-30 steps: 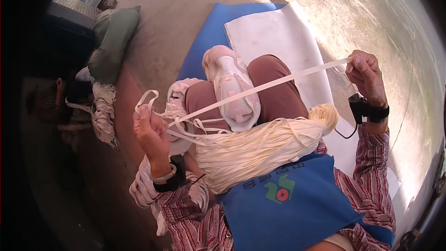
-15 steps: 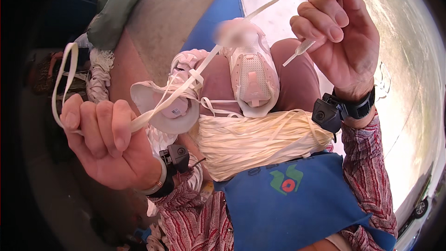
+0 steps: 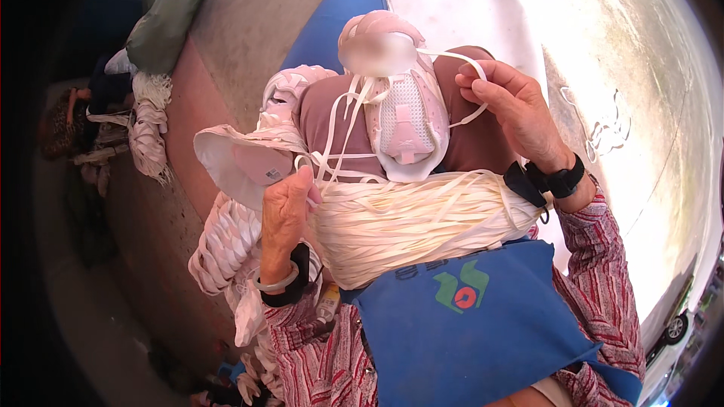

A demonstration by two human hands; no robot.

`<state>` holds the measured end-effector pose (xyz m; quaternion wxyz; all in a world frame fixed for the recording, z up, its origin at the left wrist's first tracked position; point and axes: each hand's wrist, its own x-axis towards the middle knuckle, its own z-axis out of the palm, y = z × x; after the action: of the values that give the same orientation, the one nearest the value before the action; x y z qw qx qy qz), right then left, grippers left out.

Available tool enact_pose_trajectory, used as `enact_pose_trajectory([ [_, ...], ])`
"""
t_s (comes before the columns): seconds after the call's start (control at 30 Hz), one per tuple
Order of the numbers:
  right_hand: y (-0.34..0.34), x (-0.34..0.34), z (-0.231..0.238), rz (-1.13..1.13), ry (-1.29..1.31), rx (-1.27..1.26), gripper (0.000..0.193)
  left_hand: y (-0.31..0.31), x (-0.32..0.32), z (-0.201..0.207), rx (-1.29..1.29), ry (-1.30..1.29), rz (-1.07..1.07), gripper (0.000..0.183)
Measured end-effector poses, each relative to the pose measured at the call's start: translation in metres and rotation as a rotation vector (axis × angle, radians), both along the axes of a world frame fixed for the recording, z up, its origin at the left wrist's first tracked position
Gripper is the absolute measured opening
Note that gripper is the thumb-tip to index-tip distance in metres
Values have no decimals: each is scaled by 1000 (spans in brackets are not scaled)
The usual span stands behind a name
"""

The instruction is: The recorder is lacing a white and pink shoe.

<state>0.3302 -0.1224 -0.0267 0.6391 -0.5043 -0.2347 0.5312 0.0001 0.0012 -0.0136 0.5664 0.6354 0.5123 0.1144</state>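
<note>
A pale pink and white shoe upper [image 3: 411,117] lies upright between my knees, part of it blurred. White shoelace [image 3: 455,54] runs from its right side to my right hand [image 3: 520,109], whose thumb and fingers pinch it beside the shoe. My left hand [image 3: 285,215], low and left of the shoe, is closed on a length of shoelace at its thumb tip. More lace strands hang from the upper's left side toward that hand. Below the shoe, a thick bundle of cream shoelaces [image 3: 422,222] lies across my lap.
Other pink uppers [image 3: 249,152] sit against my left knee, with a stack of white uppers [image 3: 226,245] below. A blue apron [image 3: 475,332] covers my lap. Farther left are a green sack [image 3: 173,15] and bunched laces [image 3: 151,128]. A white sheet [image 3: 460,11] lies beyond my knees.
Both hands have come down and inward from a wide, raised spread. The lace stretched taut between them is now slack near the shoe.
</note>
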Motion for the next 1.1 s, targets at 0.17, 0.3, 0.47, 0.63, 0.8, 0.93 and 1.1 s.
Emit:
enact_pose_trajectory([
  [0.17,-4,6,6,-228,-1315,-11,34,6,-3,15,364,354,-326,24],
  [0.3,-21,17,15,135,-1272,85,35,22,16,27,667,234,-133,23],
  [0.47,-3,-3,3,358,-1634,232,17,33,69,12,717,7,-184,21],
  [0.63,-5,5,1,481,-1685,205,16,43,85,-10,783,137,-349,19],
  [0.8,-1,14,17,274,-1489,320,5,44,80,-13,749,144,-376,15],
  [0.93,-6,25,31,54,-574,76,9,44,52,8,707,342,-435,13],
  [1.1,-8,42,41,69,-467,-50,12,45,56,14,701,137,-246,14],
])
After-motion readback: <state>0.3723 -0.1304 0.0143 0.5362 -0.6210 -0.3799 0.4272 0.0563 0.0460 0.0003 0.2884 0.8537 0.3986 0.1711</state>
